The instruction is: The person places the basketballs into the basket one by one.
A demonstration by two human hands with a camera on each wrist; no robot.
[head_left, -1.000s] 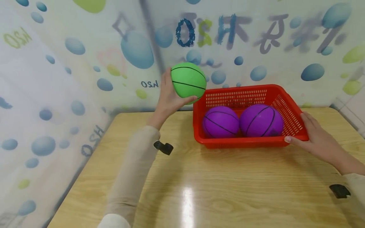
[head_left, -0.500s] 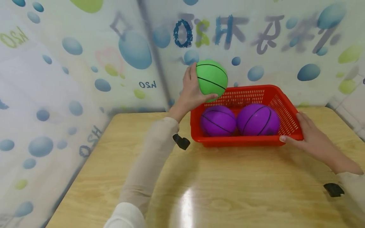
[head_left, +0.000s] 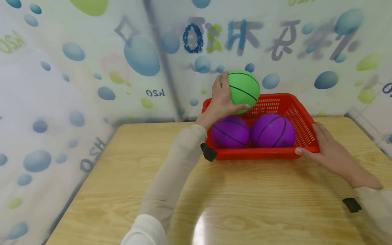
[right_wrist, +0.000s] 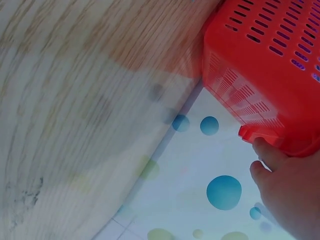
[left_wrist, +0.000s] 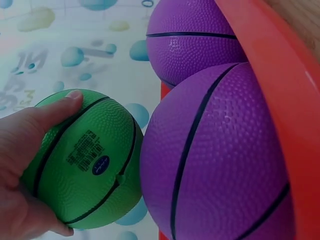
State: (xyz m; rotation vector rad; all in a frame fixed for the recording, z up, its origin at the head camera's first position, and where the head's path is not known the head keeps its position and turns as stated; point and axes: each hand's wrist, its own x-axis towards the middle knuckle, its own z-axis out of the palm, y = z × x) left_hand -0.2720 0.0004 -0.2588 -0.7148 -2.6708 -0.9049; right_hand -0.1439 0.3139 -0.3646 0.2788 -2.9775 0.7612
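Observation:
A green ball with black lines [head_left: 245, 90] is gripped by my left hand [head_left: 222, 102], fingers on its left side and thumb beneath. It hangs above the back left part of a red plastic basket [head_left: 254, 154]. Inside the basket lie two purple balls, one on the left [head_left: 230, 133] and one on the right [head_left: 272, 132]. My right hand [head_left: 332, 154] holds the basket's right front corner, its thumb on the front rim. The left wrist view shows printed text on the green ball [left_wrist: 95, 165]. In the right wrist view, fingers [right_wrist: 270, 155] touch the rim.
The basket stands on a wooden table [head_left: 147, 163] near its back edge. Behind it and to the left rise walls patterned with blue and green drops [head_left: 142, 56]. A black wrist strap [head_left: 209, 152] sits on the left sleeve, another [head_left: 351, 205] by the right one.
My left hand has carried the green ball rightward, from beside the basket's left end to above its inside, dipping slightly at the end. My right hand keeps hold of the basket's corner.

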